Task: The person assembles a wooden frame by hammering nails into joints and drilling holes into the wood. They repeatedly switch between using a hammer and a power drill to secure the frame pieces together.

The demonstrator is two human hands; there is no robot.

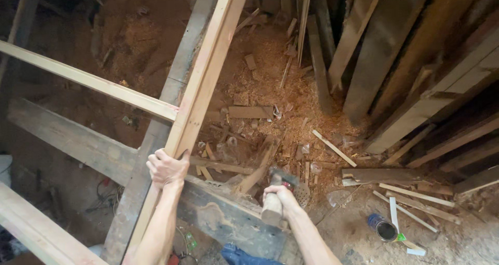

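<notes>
My left hand is clamped around a long pale timber batten, fingers wrapped over its edge, thumb on the near side. The batten runs from bottom left up to the top centre. A second pale batten meets it from the left, butting against it just above my grip. My right hand is closed tight on the wooden handle of a hammer, dark head pointing up and away, held just right of the batten and apart from it. Under both hands lies a dark weathered plank, crossing diagonally. Beyond: sawdust and offcuts on the dirt floor, old boards leaning at right, an open tin can lower right.
</notes>
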